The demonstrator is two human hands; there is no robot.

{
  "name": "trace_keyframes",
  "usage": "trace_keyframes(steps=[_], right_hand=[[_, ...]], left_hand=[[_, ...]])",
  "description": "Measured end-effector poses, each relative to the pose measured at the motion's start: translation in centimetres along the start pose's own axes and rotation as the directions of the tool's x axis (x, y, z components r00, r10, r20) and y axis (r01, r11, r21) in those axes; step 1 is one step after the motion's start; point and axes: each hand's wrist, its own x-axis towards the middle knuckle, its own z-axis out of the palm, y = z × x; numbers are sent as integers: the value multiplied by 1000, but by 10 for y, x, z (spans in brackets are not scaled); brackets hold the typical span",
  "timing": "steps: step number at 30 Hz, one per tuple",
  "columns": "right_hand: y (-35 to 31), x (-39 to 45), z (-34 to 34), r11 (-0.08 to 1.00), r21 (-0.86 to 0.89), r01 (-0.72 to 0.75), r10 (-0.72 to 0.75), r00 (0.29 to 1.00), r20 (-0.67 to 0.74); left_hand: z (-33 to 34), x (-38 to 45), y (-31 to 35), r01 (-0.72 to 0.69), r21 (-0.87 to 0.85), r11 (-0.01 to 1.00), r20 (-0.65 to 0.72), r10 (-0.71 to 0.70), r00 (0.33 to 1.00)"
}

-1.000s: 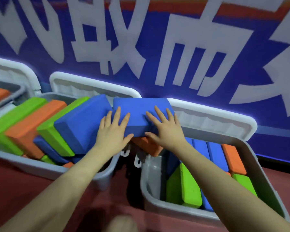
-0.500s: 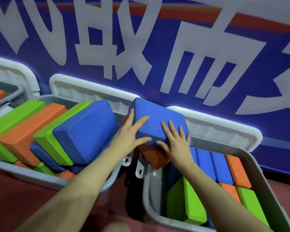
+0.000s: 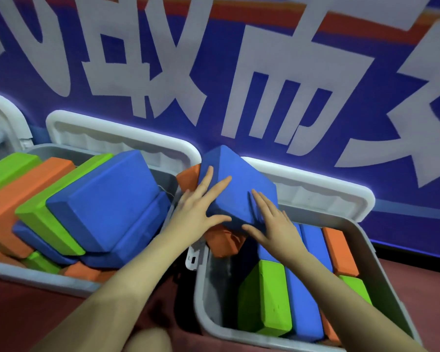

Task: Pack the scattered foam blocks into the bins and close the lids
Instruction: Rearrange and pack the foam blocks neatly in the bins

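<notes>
Since prev frame blue block (image 3: 235, 191) tipped steeper, corner up. Left hand (image 3: 197, 207) + right hand (image 3: 272, 222) pressed flat on it, fingers straight. Orange block (image 3: 224, 241) beneath, over right bin (image 3: 201, 288) near-left corner.

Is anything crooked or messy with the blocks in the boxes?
Yes. The blue block under both hands sits tilted on an orange block, straddling the gap between the two bins rather than inside one. In the left bin, the blocks lean in a slanted heap above the rim, so its lid may not close.
</notes>
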Motion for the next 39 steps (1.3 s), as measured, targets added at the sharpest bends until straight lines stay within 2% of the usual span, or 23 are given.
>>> trace_keyframes(steps=[4, 7, 10, 14, 18, 22, 24, 25, 30, 33, 36, 39], right_hand=[[16, -15, -9, 992, 104, 66, -69, 997, 29], [23, -22, -8, 989, 135, 59, -65, 997, 37], [25, -21, -9, 977, 202, 70, -64, 997, -33], [23, -11, -9, 978, 172, 118, -104, 991, -85], [27, -1, -11, 976, 135, 169, -145, 974, -175], [32, -4, -16, 968, 126, 219, -178, 945, -275], [36, -7, -20, 973, 119, 198, -161, 950, -268], [38, -8, -21, 978, 101, 185, -153, 952, -263], [34, -3, -18, 989, -12, 149, -147, 954, -263], [28, 0, -17, 998, 17, 57, -52, 974, -221], [28, -3, -20, 994, 110, 2, 21, 978, -205], [29, -11, -19, 983, 166, 79, -34, 966, -258]], left_hand=[[27, 12, 13, -102, 137, 985, 21, 100, 995], [45, 14, 15, -195, 224, 955, 15, 197, 980], [48, 14, 12, -187, 250, 950, 25, 187, 982], [46, 17, 10, -201, 270, 942, 114, 176, 978], [32, 16, 1, -108, 242, 964, 203, 59, 977], [30, 25, 8, -74, 306, 949, 179, 19, 984], [33, 37, 10, 5, 357, 934, 130, -55, 990], [34, 43, 8, 38, 389, 921, 152, -105, 983], [54, 37, -18, -68, 553, 830, 470, -243, 848], [71, 7, -31, -60, 574, 817, 512, -300, 805], [75, -5, -24, 31, 509, 861, 413, -275, 868], [70, 4, -8, 17, 392, 920, 283, -138, 949]])
